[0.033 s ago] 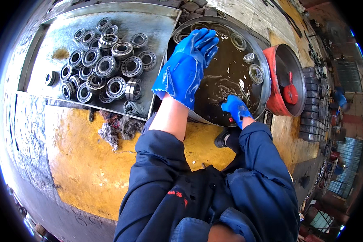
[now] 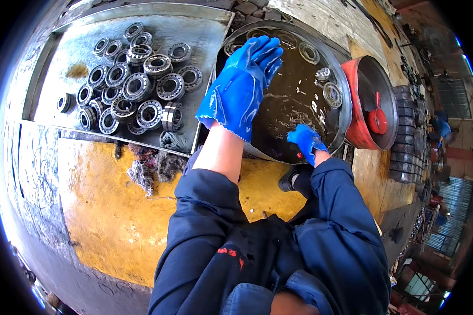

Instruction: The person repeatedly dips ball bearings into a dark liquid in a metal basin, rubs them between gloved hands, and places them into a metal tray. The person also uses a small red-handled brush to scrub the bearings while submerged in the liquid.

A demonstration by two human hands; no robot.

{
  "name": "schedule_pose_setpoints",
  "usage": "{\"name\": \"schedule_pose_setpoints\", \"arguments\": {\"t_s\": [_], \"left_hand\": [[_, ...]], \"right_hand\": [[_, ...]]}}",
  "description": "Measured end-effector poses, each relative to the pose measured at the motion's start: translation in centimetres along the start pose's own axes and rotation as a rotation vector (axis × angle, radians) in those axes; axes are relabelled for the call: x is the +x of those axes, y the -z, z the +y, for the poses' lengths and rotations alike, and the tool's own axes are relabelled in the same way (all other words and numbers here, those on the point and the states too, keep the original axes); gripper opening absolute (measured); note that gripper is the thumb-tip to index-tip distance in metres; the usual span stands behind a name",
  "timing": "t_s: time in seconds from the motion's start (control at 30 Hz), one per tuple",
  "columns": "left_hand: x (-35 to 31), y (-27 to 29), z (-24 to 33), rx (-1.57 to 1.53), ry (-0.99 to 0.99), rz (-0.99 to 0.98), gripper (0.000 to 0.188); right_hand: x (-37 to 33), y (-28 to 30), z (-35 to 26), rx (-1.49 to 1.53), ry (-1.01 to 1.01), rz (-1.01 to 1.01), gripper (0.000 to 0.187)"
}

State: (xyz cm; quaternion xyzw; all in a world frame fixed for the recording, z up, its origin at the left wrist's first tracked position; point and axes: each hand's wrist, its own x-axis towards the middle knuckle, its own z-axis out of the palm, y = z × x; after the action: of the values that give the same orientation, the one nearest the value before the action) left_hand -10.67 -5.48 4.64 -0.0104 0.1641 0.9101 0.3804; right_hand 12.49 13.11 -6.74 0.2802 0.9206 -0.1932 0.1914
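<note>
My left hand (image 2: 243,84), in a wet blue rubber glove, is over the left side of a round metal tub (image 2: 346,89) of dark liquid. Its fingers are stretched out, with nothing visible in them. At the tub's near side my right hand (image 2: 306,140), also gloved in blue, is low at the liquid with its fingers curled. What they grip, if anything, is hidden. Ripples and glints spread in front of it, and a small red bit shows beside it. Bearings lie along the tub's far and right sides, among them a large bearing (image 2: 332,95) and a smaller bearing (image 2: 322,74).
Left of the tub, a shallow metal tray (image 2: 43,73) bears a pile of roller bearings (image 2: 136,87) and a grey rag (image 2: 173,140). A red drum (image 2: 356,105) with a red-handled scoop-like tool (image 2: 377,118) stands right. Dirty fibre waste (image 2: 142,176) lies on the yellow floor.
The ripples and glints on the liquid have shifted around my right hand. Both hands stay nearly in place; the whole view has slid very slightly.
</note>
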Motion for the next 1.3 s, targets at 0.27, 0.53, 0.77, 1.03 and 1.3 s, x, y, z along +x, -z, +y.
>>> {"name": "schedule_pose_setpoints", "arguments": {"t_s": [0.27, 0.53, 0.77, 1.03, 1.3], "left_hand": [[0.1, -0.5, -0.5, -0.004, 0.018, 0.000, 0.036], [0.2, 0.1, 0.0, 0.003, 0.020, -0.006, 0.036], [1.2, 0.1, -0.7, -0.020, 0.061, 0.017, 0.035], [-0.1, -0.1, -0.1, -0.009, 0.005, -0.011, 0.036], [0.8, 0.5, -0.1, -0.002, 0.024, -0.011, 0.035]], "right_hand": [[0.6, -1.5, -3.8, -0.858, 0.387, -0.159, 0.016], [-0.9, 0.1, -0.3, 0.037, -0.099, -0.032, 0.030], [1.9, -2.5, -1.6, -0.748, 0.319, -0.114, 0.027], [-0.7, -0.5, -0.2, 0.132, -0.076, -0.042, 0.046], [1.7, -1.0, -2.2, -0.759, 0.342, -0.102, 0.024]]}}
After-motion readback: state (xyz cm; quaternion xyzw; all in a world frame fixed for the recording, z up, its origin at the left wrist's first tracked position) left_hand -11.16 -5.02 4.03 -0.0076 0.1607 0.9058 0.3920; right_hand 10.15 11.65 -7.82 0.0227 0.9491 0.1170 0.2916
